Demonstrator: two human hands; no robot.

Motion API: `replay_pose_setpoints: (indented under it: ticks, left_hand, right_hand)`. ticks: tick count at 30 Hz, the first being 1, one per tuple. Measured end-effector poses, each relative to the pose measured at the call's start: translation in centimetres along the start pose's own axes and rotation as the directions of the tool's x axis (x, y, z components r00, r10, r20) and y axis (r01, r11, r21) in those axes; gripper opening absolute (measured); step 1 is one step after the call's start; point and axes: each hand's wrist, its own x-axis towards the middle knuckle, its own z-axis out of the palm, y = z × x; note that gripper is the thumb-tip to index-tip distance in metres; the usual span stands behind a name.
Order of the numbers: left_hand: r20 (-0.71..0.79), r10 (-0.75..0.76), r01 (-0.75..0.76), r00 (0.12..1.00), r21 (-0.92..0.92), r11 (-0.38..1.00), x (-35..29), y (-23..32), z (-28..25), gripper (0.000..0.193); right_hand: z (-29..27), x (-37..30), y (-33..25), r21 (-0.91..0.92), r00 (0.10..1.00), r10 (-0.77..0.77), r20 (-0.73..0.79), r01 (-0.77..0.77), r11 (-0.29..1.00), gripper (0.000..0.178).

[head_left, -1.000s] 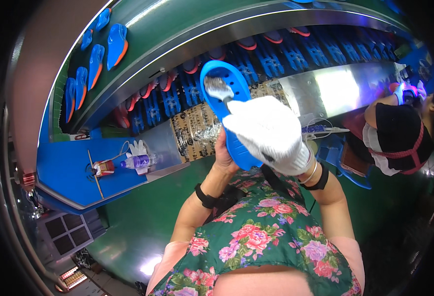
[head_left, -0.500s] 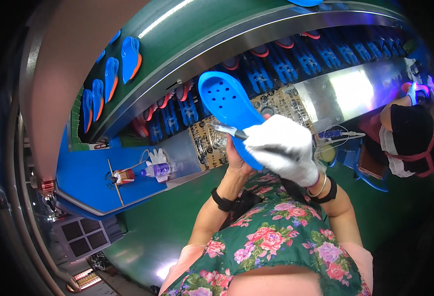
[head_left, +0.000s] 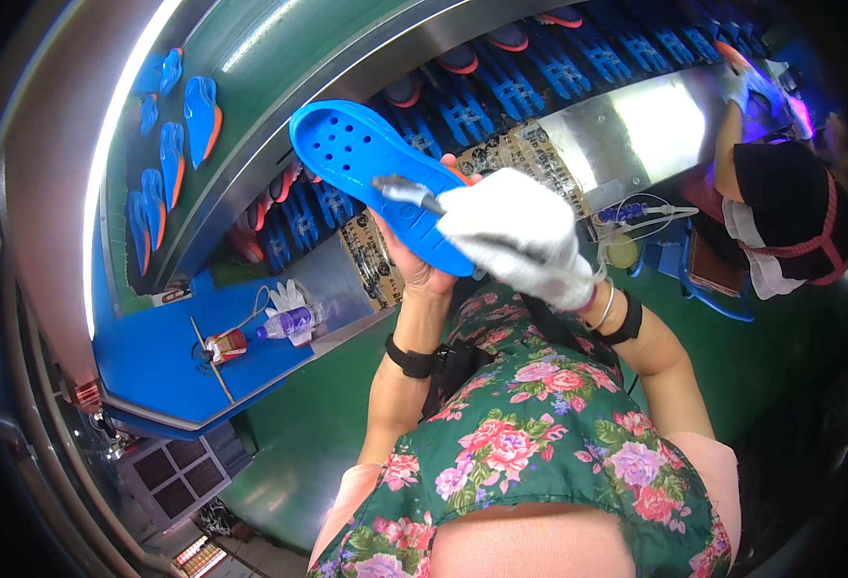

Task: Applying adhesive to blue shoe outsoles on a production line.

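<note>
My bare left hand grips a blue insole from below, with its fingertips curling round the far edge. Several small round holes show at the insole's wide end, which points up and left. My right hand, in a white glove with grey smudges, is closed round a small brush. Its pale bristles lie over the middle of the insole, and most of the handle is hidden in the glove. The insole's narrower end is partly behind that glove.
More blue insoles with orange edges lie on a green belt at far left. Shoes sit on a blue rack ahead. A purple-labelled bottle lies on the blue table. At right, a co-worker handles an insole.
Both my hands and the insole have moved left and up in the picture. The brush has shifted down along the insole, away from the holes. At right, the co-worker's raised insole shows more fully.
</note>
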Motion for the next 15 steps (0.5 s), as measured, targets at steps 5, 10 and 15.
replay_pose_setpoints:
  ticks: [5, 10, 15]
  left_hand:
    - [0.044, -0.037, 0.045, 0.998, -0.201, 0.979, 0.5, 0.1, -0.3, 0.094]
    - [-0.034, -0.022, 0.015, 0.999, -0.187, 0.982, 0.9, 0.1, 0.5, 0.091]
    - [0.397, -0.246, 0.323, 0.884, -0.140, 0.936, 2.2, 1.7, -3.6, 0.093]
  right_hand:
    - [-0.4, -1.1, -0.9, 0.159, 0.988, 0.030, 0.150, -0.054, 0.986, 0.025]
    - [-0.5, -0.9, 0.4, 0.057, 0.997, -0.009, 0.077, 0.004, 0.998, 0.027]
    - [-1.7, -1.9, -0.1, 0.305, 0.947, 0.095, 0.308, -0.193, 0.933, 0.026]
